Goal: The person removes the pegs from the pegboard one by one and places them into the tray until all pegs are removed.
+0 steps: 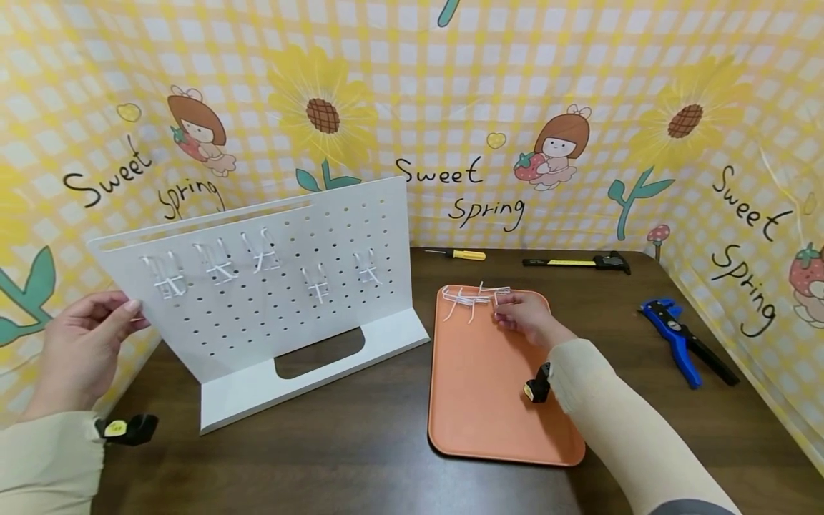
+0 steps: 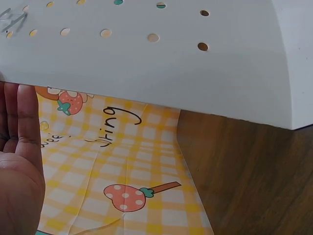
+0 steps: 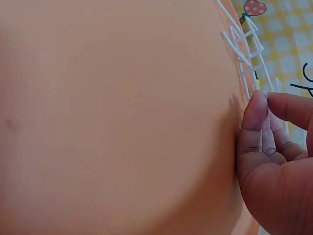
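Note:
A white pegboard stand stands on the left of the table, with several white wire hooks hung in its holes. My left hand holds the board's left edge between thumb and fingers; in the left wrist view, fingers of that hand reach up behind the panel. At the far end of an orange tray, my right hand pinches a white wire hook, mostly hidden by the fingers. Loose wire hooks lie beside it on the tray, seen closer in the right wrist view.
Behind the tray lie a yellow-handled screwdriver and a black caliper. Blue-and-black wire-stripping pliers rest on the right of the dark wooden table. A checked yellow cloth encloses the back and sides.

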The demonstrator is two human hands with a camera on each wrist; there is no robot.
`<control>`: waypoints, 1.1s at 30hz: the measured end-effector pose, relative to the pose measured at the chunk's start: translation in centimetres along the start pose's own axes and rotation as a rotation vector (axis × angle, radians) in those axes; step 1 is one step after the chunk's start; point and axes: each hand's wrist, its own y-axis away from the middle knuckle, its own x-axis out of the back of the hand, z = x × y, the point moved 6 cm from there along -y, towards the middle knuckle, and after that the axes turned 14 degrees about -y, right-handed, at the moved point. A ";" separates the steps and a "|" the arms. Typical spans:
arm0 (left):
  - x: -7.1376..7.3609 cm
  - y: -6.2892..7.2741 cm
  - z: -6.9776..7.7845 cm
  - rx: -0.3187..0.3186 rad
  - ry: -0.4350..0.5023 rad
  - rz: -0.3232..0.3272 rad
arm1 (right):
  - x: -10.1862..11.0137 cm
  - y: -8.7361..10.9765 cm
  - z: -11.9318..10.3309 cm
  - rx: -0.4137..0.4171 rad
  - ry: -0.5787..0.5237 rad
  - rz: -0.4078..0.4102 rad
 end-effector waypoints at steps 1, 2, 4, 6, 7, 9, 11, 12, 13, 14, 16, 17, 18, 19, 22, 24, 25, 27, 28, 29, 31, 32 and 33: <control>0.0 0.0 0.0 0.002 0.000 0.000 | -0.1 0.1 0.0 -0.004 0.007 -0.001; 0.0 0.0 0.0 0.003 0.002 0.001 | -0.2 0.1 0.1 -0.011 0.021 0.001; 0.0 0.0 -0.1 0.005 0.003 0.005 | -0.3 0.2 0.1 -0.011 0.054 0.002; 0.0 -0.1 -0.1 0.006 0.003 0.010 | -0.4 0.2 0.1 -0.005 0.090 0.000; 0.0 -0.1 0.0 0.006 0.006 0.011 | -0.4 0.2 0.1 -0.003 0.111 0.003; -0.1 -0.1 0.0 0.005 0.006 0.013 | -0.6 0.3 0.1 0.004 0.149 0.002; -0.1 -0.1 0.0 0.004 0.010 0.015 | -0.7 0.4 0.1 0.010 0.179 0.007; -0.1 -0.1 0.0 0.002 0.015 0.014 | -0.7 0.3 0.1 0.013 0.192 0.012; -0.1 -0.1 0.0 0.001 0.021 0.014 | -0.8 0.3 0.1 0.017 0.204 0.013; -0.1 -0.1 0.0 0.001 0.026 0.013 | -0.9 0.3 0.1 0.022 0.213 0.015; -0.1 0.0 0.0 0.000 0.037 0.012 | -1.0 0.2 0.1 0.031 0.237 0.019; -0.1 0.0 0.0 0.001 0.042 0.011 | -1.0 0.2 0.1 0.036 0.247 0.021; -0.1 0.0 0.0 0.003 0.042 0.007 | -1.0 0.2 0.2 0.037 0.252 0.023; -0.1 0.0 0.0 0.003 0.041 0.007 | -1.1 0.2 0.2 0.039 0.258 0.024; -0.2 0.0 -0.1 0.001 0.035 0.007 | -1.1 0.3 0.2 0.039 0.263 0.020; -0.2 0.0 0.0 -0.003 0.032 0.008 | -1.1 0.4 0.1 0.036 0.265 0.015; -0.2 0.0 0.0 -0.005 0.030 0.010 | -1.1 0.5 0.1 0.036 0.268 0.008; -0.3 0.0 0.0 -0.007 0.027 0.012 | -1.1 0.6 -0.1 0.039 0.280 0.001; -0.3 0.0 0.0 -0.009 0.025 0.011 | -1.2 0.7 -0.2 0.042 0.291 0.000; -0.3 0.0 0.1 -0.011 0.027 0.013 | -1.3 0.9 -0.4 0.048 0.305 -0.004; -0.2 0.0 0.1 -0.016 0.033 0.017 | -1.8 1.2 -0.9 0.062 0.310 -0.015; -0.2 0.0 0.1 -0.017 0.037 0.019 | -2.3 1.4 -1.2 0.073 0.311 -0.022; -0.1 0.0 0.1 -0.018 0.040 0.019 | -2.8 1.5 -1.6 0.084 0.308 -0.029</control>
